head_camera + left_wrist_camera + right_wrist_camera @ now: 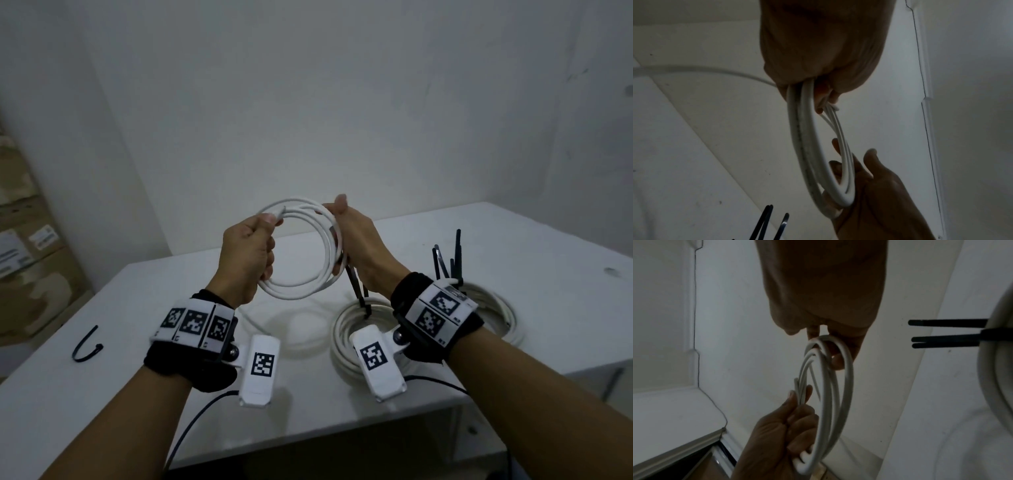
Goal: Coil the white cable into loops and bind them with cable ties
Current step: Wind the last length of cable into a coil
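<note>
Both hands are up off the counter (496, 240) holding the white cable (301, 274) between them as a small coil. Left hand (248, 255) is wrapped around the left side of the loops, with what looks like the free cable end pinched at its fingertips near the top. Right hand (356, 236) is curled around the right side, thumb up.

So the coil stands roughly upright, ring facing the person, a hand on each side. One strand trails off the bottom toward the counter, so I can't tell if all the slack is wound in yet.

What matters for the next move: the loose black cable tie (85, 346) lies well off to the left, so the left hand is nearer it. Two already tied coils (346, 329) sit under the right wrist, black tails (445, 260) poking up. I'd guess the right hand keeps the loops together while the left lets go.
</note>
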Motion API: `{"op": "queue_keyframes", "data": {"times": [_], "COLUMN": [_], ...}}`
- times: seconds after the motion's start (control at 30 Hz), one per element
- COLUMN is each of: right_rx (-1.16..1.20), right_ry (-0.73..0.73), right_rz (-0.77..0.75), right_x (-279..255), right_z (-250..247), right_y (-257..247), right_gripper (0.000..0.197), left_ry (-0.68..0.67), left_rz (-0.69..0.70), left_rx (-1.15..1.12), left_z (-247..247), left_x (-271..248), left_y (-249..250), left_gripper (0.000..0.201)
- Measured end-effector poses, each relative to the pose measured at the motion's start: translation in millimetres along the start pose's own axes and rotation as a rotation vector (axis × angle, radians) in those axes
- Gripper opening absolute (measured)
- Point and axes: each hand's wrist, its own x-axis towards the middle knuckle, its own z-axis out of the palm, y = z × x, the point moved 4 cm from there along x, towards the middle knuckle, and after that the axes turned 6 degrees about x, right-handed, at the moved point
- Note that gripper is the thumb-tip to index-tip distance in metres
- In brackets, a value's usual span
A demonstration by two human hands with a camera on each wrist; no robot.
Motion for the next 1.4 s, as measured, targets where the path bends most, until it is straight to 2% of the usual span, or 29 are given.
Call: {"op": "queue_keyframes", "data": {"times": [0.13,0.23,0.3,0.4,0.5,0.57,0.63,0.7,0.8,0.87,1.0,1.07,1.1,1.13,1.2,1.23,1.3,1.4], "right_rx": [-0.273,-0.28,-0.273,-0.227,-0.16,-0.066,0.042,0.088,0.024,-0.02,-0.168,-0.254,-0.269,-0.267,-0.242,-0.242,-0.268,-0.373], "right_ry": [-0.049,-0.116,-0.135,-0.124,-0.076,-0.043,-0.008,0.006,-0.005,-0.032,-0.1,-0.102,-0.098,-0.094,-0.082,-0.075,-0.068,-0.054], "right_rz": [-0.214,-0.165,-0.116,-0.128,-0.121,-0.095,-0.078,-0.081,-0.089,-0.065,-0.074,-0.112,-0.123,-0.127,-0.125,-0.133,-0.165,-0.216], "right_x": [-4,-5,-5,-7,-7,-9,-11,-11,-10,-9,-6,-4,-2,-1,1,1,2,2], "right_z": [-1,-4,-6,-9,-10,-11,-11,-11,-8,-7,-6,-6,-7,-7,-7,-6,-3,-1], "right_y": [-5,-5,-6,-11,-12,-10,-8,-7,-10,-11,-14,-19,-20,-21,-20,-20,-21,-23], "right_gripper": [0.025,0.014,0.017,0.019,0.018,0.018,0.019,0.021,0.02,0.019,0.02,0.022,0.023,0.024,0.026,0.026,0.024,0.019], "left_ry": [-0.05,-0.084,-0.079,-0.071,-0.064,-0.052,-0.022,0.051,0.23,0.294,0.261,0.168,0.089,-0.009,-0.249,-0.306,-0.319,-0.161], "left_rz": [0.103,0.183,0.231,0.295,0.331,0.372,0.43,0.47,0.635,0.706,0.647,0.559,0.492,0.402,0.137,0.044,-0.005,0.045], "left_rx": [0.104,0.211,0.274,0.371,0.534,0.665,0.833,1.018,1.302,1.376,1.515,1.623,1.576,1.422,0.839,0.58,0.3,0.209], "left_z": [10,16,18,21,26,30,35,36,36,34,29,29,29,26,24,24,23,19], "left_x": [-5,-9,-10,-14,-18,-19,-19,-19,-20,-16,-15,-15,-13,-11,-11,-13,-15,-9], "left_y": [4,5,4,7,9,12,14,14,15,17,27,29,28,28,25,24,26,28], "left_gripper": [0.02,0.019,0.019,0.014,0.045,0.052,0.047,0.05,0.05,0.047,0.048,0.045,0.043,0.04,0.033,0.028,0.024,0.025]}}
